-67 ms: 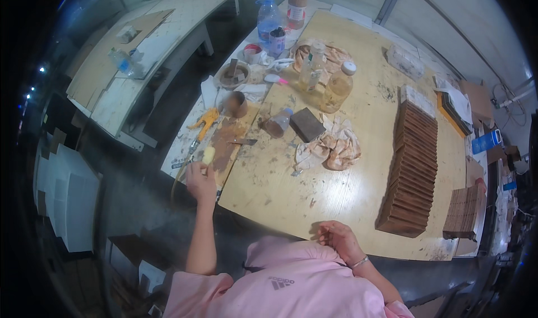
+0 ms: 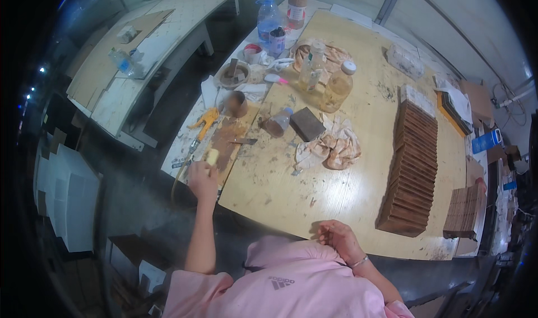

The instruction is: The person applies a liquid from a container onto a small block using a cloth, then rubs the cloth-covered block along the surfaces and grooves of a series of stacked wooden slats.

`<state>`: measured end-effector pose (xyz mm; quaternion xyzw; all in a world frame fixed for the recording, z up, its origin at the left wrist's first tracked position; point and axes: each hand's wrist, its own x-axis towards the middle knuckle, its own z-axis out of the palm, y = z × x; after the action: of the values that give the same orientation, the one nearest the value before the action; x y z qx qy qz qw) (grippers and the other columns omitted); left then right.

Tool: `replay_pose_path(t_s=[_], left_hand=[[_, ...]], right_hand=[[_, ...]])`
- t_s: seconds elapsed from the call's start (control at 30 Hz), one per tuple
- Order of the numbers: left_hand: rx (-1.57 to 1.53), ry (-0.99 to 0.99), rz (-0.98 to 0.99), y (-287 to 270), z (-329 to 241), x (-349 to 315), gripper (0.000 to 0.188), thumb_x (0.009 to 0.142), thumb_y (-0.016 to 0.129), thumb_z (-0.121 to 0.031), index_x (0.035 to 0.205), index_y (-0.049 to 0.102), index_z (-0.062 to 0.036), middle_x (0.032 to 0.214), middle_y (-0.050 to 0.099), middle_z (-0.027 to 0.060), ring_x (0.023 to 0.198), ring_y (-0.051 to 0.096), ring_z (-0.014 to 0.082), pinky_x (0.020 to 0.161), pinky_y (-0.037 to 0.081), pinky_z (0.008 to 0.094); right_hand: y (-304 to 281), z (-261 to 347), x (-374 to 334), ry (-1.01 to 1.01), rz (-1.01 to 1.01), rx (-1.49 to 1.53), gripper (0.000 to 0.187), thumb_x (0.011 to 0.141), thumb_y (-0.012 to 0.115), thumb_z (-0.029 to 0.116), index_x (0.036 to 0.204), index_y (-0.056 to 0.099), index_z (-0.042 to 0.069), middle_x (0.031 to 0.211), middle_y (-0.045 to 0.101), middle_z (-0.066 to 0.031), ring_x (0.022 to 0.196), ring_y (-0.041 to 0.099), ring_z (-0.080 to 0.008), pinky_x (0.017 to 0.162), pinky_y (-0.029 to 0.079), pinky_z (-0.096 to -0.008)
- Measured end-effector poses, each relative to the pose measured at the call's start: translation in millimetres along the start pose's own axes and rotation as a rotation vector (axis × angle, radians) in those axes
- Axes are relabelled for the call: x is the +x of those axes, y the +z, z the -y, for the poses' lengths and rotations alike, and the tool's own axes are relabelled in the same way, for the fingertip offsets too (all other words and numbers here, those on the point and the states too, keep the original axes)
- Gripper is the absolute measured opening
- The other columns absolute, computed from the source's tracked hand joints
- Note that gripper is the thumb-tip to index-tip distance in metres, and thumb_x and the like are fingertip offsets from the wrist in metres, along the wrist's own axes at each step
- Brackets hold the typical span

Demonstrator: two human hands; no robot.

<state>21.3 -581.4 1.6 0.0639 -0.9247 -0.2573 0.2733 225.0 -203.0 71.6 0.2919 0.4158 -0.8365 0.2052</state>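
My left hand (image 2: 203,179) is closed on a small pale yellow block (image 2: 212,156), perhaps a sponge. It is over the table's left front edge, beside a brown-smeared board (image 2: 225,144). Just beyond lie a yellow air gun (image 2: 206,121) with a hose and a flat blade (image 2: 244,141). A brown-stained cup (image 2: 236,104) stands at the board's far end. My right hand (image 2: 338,238) rests at the front edge, close to my body, its fingers loosely bent and apart with nothing visible in them.
A dark block (image 2: 307,124) touches a stained rag (image 2: 336,147) mid-table, near a tipped bottle (image 2: 277,123). Bottles of yellowish liquid (image 2: 338,88) stand behind. A long row of brown slats (image 2: 409,166) lies right, with another stack (image 2: 463,211) beyond. A bowl (image 2: 234,75) stands far left.
My left hand has shifted slightly right, and the pale yellow block in it has tipped and come a little nearer. My right hand stays put.
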Motion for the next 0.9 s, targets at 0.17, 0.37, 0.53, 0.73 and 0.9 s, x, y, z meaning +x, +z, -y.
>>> replay_pose_path(t_s=[0.17,0.37,0.53,0.73,0.9], left_hand=[[0.007,-0.050,0.001,-6,-3,2,0.019,0.078,0.076,-0.009,0.085,0.058,-0.0100,0.091,0.059,0.0080,0.088,0.062,0.0333,0.073,0.050,0.0475],[0.088,-0.035,0.012,11,1,9,0.019,0.081,0.074,-0.015,0.084,0.056,-0.0098,0.091,0.058,0.0081,0.085,0.063,0.0350,0.069,0.049,0.0491],[0.089,-0.082,-0.006,17,4,11,0.018,0.082,0.072,-0.017,0.080,0.056,-0.0111,0.092,0.057,0.0075,0.081,0.063,0.0349,0.068,0.048,0.0505],[0.090,-0.085,-0.039,10,-3,7,0.019,0.081,0.072,-0.017,0.079,0.055,-0.0108,0.091,0.057,0.0071,0.079,0.062,0.0341,0.066,0.048,0.0503],[0.035,-0.062,0.029,3,-6,-5,0.019,0.083,0.072,-0.017,0.081,0.056,-0.0093,0.088,0.056,0.0083,0.076,0.062,0.0348,0.064,0.047,0.0494]], right_hand=[[3,-4,0,-0.011,-0.008,-0.009,0.022,0.101,0.061,0.016,0.113,0.067,-0.002,0.096,0.069,-0.0093,0.080,0.064,-0.0190,0.075,0.054,-0.0313],[4,-7,-1,-0.003,-0.012,0.026,0.021,0.101,0.062,0.016,0.113,0.067,-0.001,0.097,0.070,-0.0094,0.080,0.065,-0.0190,0.075,0.054,-0.0315],[4,-7,-4,-0.004,-0.013,0.025,0.022,0.101,0.062,0.017,0.112,0.067,-0.001,0.097,0.070,-0.0089,0.081,0.065,-0.0187,0.075,0.054,-0.0320],[1,-9,0,0.008,-0.025,0.010,0.021,0.100,0.062,0.016,0.112,0.067,-0.001,0.096,0.069,-0.0088,0.081,0.065,-0.0190,0.075,0.054,-0.0327],[4,-7,-1,0.007,-0.033,0.031,0.022,0.100,0.062,0.016,0.113,0.067,-0.002,0.096,0.069,-0.0086,0.079,0.065,-0.0190,0.074,0.054,-0.0325]])
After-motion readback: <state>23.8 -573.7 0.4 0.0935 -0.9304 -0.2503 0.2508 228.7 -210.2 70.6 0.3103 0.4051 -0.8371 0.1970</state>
